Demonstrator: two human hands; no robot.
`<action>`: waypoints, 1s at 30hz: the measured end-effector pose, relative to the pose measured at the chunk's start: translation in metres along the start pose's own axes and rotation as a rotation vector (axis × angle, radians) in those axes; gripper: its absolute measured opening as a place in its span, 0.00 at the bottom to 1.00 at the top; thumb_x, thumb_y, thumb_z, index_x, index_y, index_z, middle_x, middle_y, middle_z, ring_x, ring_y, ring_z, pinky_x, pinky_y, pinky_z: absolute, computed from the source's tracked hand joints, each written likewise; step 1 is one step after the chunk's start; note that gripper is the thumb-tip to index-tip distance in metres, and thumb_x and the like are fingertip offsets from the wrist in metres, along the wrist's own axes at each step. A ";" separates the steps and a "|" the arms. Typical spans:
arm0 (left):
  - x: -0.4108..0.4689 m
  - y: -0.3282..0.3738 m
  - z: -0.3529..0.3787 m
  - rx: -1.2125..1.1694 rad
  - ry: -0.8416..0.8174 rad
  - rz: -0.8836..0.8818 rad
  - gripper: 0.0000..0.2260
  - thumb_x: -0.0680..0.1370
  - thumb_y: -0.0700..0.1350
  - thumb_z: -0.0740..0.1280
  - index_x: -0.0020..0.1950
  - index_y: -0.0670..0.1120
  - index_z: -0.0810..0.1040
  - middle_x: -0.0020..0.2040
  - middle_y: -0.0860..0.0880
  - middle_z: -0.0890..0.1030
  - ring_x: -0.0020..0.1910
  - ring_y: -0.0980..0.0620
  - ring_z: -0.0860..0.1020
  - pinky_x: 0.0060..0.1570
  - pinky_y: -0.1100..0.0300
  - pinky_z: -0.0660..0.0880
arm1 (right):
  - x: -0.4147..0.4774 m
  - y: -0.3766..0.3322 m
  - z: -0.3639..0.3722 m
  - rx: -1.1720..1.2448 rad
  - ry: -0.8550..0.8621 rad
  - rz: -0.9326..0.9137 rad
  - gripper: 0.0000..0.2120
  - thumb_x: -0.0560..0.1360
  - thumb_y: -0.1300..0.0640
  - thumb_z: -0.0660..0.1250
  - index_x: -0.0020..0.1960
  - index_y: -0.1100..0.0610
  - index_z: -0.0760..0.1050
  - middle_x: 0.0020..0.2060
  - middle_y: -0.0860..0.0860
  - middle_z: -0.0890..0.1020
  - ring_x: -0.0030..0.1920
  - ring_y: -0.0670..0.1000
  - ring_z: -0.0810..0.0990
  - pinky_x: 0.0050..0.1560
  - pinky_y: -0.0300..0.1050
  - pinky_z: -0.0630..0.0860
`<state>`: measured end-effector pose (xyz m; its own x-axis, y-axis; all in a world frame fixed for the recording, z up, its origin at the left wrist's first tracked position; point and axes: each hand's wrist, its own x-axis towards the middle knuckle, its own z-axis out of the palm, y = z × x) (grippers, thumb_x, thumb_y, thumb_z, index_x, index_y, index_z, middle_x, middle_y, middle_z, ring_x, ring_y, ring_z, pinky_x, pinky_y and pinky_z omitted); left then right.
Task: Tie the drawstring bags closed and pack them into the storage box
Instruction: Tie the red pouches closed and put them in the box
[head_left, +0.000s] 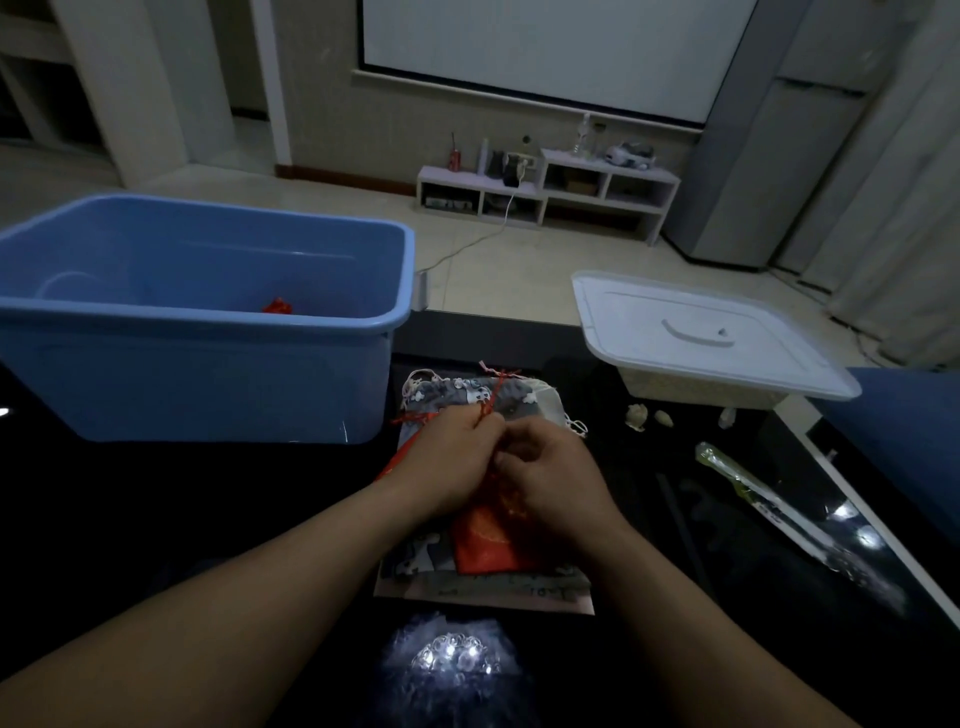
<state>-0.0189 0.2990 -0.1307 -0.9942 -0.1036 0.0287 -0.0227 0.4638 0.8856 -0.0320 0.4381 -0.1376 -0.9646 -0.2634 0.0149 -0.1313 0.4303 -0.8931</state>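
**Two grips, one red drawstring bag (488, 540)**

The left hand (449, 462) pinches the red drawstring (491, 400). The right hand (556, 478) curls its grip round the bag's neck. The bag lies on grey patterned bags (467, 389) on the bench (208, 493), near the blue storage box (208, 374).

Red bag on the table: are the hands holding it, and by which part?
Yes: the left hand and right hand both pinch the red drawstring at the mouth of the red bag, not its body.
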 end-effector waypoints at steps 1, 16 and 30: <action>0.000 -0.002 -0.001 0.005 -0.011 0.000 0.17 0.84 0.48 0.60 0.41 0.42 0.80 0.34 0.51 0.79 0.32 0.56 0.74 0.37 0.55 0.69 | 0.000 0.000 -0.001 0.007 0.005 0.010 0.09 0.78 0.66 0.71 0.52 0.53 0.83 0.44 0.52 0.88 0.43 0.49 0.86 0.45 0.41 0.81; 0.005 0.009 -0.015 -0.153 -0.045 -0.045 0.27 0.87 0.57 0.55 0.39 0.42 0.80 0.27 0.52 0.78 0.27 0.58 0.74 0.39 0.57 0.70 | -0.003 -0.015 -0.007 0.074 -0.135 0.220 0.07 0.79 0.60 0.72 0.44 0.61 0.85 0.31 0.54 0.83 0.28 0.46 0.78 0.30 0.38 0.74; 0.007 0.019 -0.018 -0.088 -0.288 0.075 0.21 0.87 0.60 0.53 0.67 0.55 0.82 0.60 0.56 0.84 0.58 0.60 0.82 0.62 0.61 0.76 | -0.007 -0.016 0.001 -0.065 -0.233 0.053 0.05 0.75 0.70 0.69 0.46 0.66 0.84 0.31 0.55 0.83 0.30 0.51 0.81 0.34 0.43 0.78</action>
<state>-0.0242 0.2912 -0.1056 -0.9819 0.1874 -0.0258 0.0486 0.3814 0.9231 -0.0230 0.4321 -0.1239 -0.8928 -0.4276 -0.1418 -0.1036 0.5014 -0.8590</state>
